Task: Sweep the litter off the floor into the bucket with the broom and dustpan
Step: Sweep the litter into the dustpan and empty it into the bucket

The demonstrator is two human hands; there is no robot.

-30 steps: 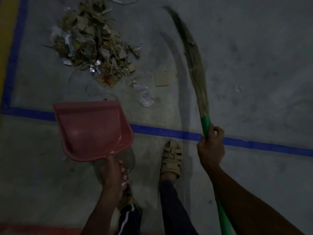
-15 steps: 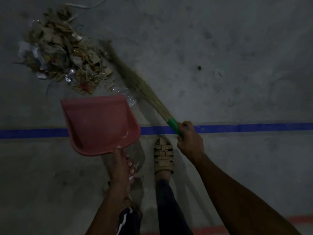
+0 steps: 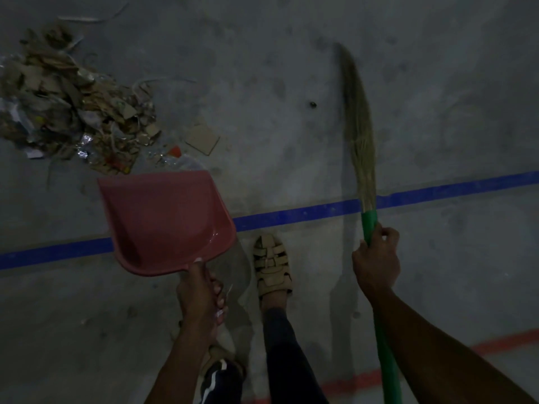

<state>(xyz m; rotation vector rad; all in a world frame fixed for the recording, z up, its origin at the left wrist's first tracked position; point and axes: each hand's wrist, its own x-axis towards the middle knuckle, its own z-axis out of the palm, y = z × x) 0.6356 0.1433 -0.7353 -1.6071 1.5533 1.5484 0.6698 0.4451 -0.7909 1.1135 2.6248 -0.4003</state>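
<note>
Dimly lit, the scene looks down from head height at a grey, mottled concrete floor (image 3: 291, 68) crossed by a blue painted line (image 3: 306, 212) and, nearer the person, a faint red line (image 3: 495, 342). At upper left lies the litter pile (image 3: 67, 106): torn cardboard scraps, paper, dry leaves and glints of foil, loosely heaped, with a flat square of cardboard (image 3: 202, 139) lying apart to its right and a crumpled clear plastic bottle with an orange cap (image 3: 180, 158) at its near edge. The left hand (image 3: 201, 295) is curled round the handle of a smooth pink plastic dustpan (image 3: 163, 220), a shallow scoop whose wide straight lip points at the pile, just beside the bottle. The right hand (image 3: 376, 258) grips the glossy green handle of a grass broom (image 3: 357, 123), its long soft bundle of pale fibres tapering to a wispy tip, well to the right of the litter. A beige strapped sandal (image 3: 271, 263) stands between the two hands. No bucket is in view. The sweeping step appears to be in hand, with the pan not yet loaded. The next move probably calls for bringing the broom's fibres across to the far side of the pile and drawing the litter towards the pan's lip, held low against the floor.
</note>
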